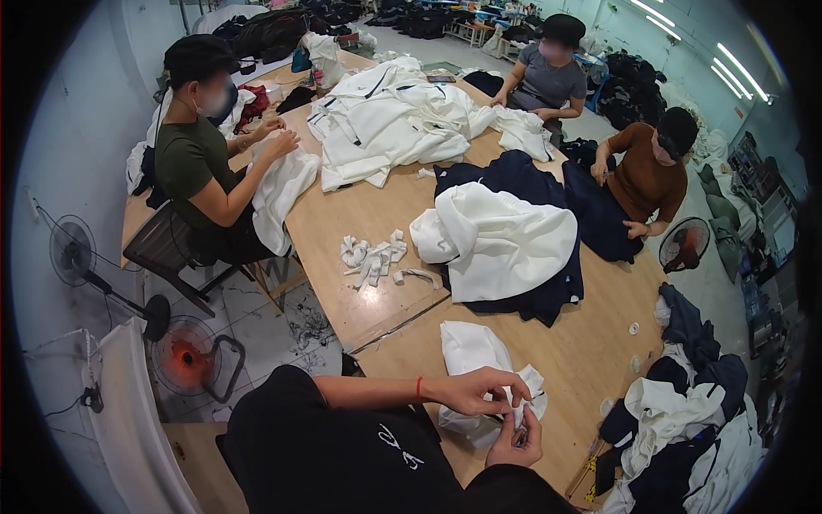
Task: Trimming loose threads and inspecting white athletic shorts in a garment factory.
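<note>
A white garment [473, 343] lies bunched on the near part of the table, partly beneath my hands. My left hand [479, 392], with a red string on its wrist, pinches a gathered bit of the white fabric. Just below and to the right, my right hand [519, 440] is closed with its thumb and fingertip at the same spot, against the fabric. A small greyish thing shows within the curled fingers of that hand, too small to name. The fingertips of both hands nearly meet and hide what lies between them.
Around the wooden table [385, 334] three people handle garments. Cut white strips [372, 257] lie beyond my left arm. A white garment [509, 244] rests on navy ones [569, 287]. Navy and white clothes [676, 411] are heaped at right. A floor fan [187, 355] stands at left.
</note>
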Available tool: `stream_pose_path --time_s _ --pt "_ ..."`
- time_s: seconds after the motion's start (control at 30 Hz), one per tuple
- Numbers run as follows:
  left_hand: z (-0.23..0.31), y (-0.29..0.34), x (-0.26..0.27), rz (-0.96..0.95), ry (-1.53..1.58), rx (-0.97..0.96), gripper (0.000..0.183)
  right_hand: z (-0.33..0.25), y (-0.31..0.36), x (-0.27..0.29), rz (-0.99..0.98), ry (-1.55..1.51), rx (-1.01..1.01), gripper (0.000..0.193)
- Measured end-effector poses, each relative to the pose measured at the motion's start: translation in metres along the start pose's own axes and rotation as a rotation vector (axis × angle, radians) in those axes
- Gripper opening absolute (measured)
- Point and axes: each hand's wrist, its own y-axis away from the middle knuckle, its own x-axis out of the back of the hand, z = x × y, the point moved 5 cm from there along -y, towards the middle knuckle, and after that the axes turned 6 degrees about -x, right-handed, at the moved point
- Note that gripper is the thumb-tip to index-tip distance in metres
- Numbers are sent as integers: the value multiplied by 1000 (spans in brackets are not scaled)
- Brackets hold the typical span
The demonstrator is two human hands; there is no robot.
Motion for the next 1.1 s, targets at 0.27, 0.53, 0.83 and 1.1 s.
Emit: stream_pose_path --time_s 0.27,0.53,0.83,1.1 --pt "-8 0 8 103 -147 18 30 8 1 13 -125 182 -263 28" --pt "-20 4 28 168 -298 91 15 49 -19 46 51 25 -177 22" --pt "-50 29 103 380 -602 228 28 186 -58 111 220 67 -140 18" --pt "-117 54 46 -5 -1103 86 75 229 -40 99 367 235 -173 18"
